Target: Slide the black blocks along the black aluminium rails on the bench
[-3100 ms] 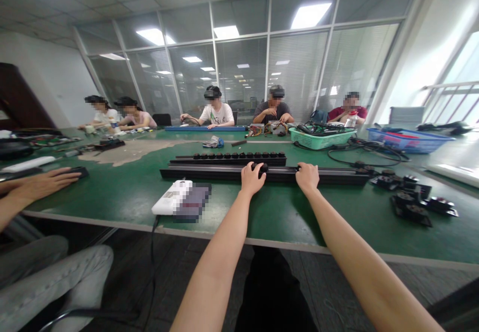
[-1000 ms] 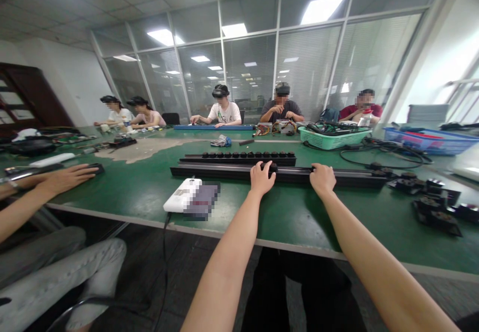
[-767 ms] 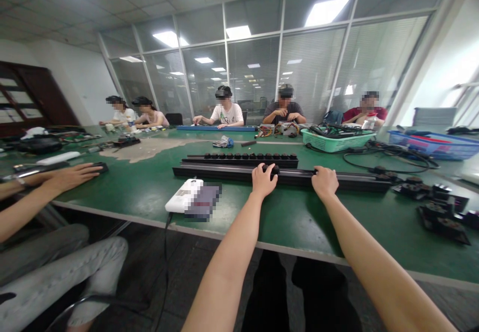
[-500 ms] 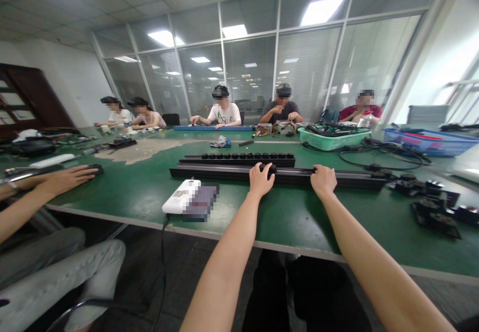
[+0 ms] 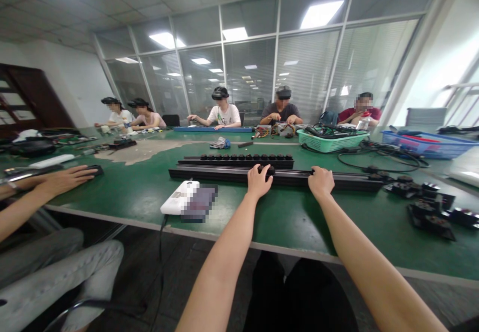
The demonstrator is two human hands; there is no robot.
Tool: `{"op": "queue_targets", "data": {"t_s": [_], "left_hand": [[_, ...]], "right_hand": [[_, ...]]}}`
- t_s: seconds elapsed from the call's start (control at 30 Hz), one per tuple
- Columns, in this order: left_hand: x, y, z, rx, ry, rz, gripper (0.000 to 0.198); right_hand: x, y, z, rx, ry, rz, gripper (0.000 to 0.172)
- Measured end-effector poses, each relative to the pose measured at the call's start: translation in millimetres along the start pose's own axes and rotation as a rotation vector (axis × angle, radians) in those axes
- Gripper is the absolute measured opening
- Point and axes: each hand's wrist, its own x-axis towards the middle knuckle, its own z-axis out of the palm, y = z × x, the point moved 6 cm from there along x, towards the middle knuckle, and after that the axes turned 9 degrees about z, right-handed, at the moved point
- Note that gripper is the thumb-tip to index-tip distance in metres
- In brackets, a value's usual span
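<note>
Gripping a long black extruded rail (image 5: 279, 178) with both bare hands. The rail lies flat on the table across the middle of the frame, its long axis running left to right, square to the forearms, with its right end sitting slightly lower in view. Left hand (image 5: 258, 182): palm down, fingers closed around a round black knob (image 5: 266, 170) on top of the rail, near its middle. Right hand (image 5: 321, 182): farther toward the rail's right end, fingers (image 5: 317, 173) curled over the bar itself. Both forearms reach up from the bottom of the frame, well apart.

Just behind the rail and parallel to it sits a second black rail (image 5: 243, 164) topped by a row of round black knobs. Just in front of the rail's left end lies a white plastic unit (image 5: 177, 197) with a pixelated label, its black cable (image 5: 161, 252) dropping over the edge of the green-topped workbench (image 5: 295, 217). Black moulded parts (image 5: 428, 217) lie in a cluster at right. Toward the far edge stand a teal plastic basket (image 5: 331, 140) and a blue plastic basket (image 5: 422, 145), both holding wires. At far left, a seated co-worker's hand (image 5: 65, 179) rests on a small black object (image 5: 96, 170).
</note>
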Motion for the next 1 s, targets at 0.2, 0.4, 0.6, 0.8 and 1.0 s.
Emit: {"op": "queue_targets", "data": {"t_s": [0.2,0.4,0.6,0.8,1.0], "left_hand": [[2.0,0.0,1.0,0.007,0.006,0.007,0.053],[2.4,-1.6,2.5,0.016,-0.002,0.001,0.054],[2.6,0.4,-0.4,0.005,-0.003,-0.006,0.053],[3.0,0.8,-4.5,-0.007,-0.008,-0.012,0.053],[3.0,1.8,-6.7,-0.008,0.007,-0.026,0.052]], "right_hand": [[0.0,-3.4,-3.9,-0.033,-0.019,0.008,0.051],[0.3,-8.2,-5.6,-0.076,-0.064,0.024,0.049],[0.6,-4.3,-7.4,-0.003,-0.069,0.068,0.045],[25.6,-4.6,-1.5,-0.037,-0.124,-0.035,0.041],[45.8,15.8,2.4,0.055,-0.247,-0.236,0.035]]}}
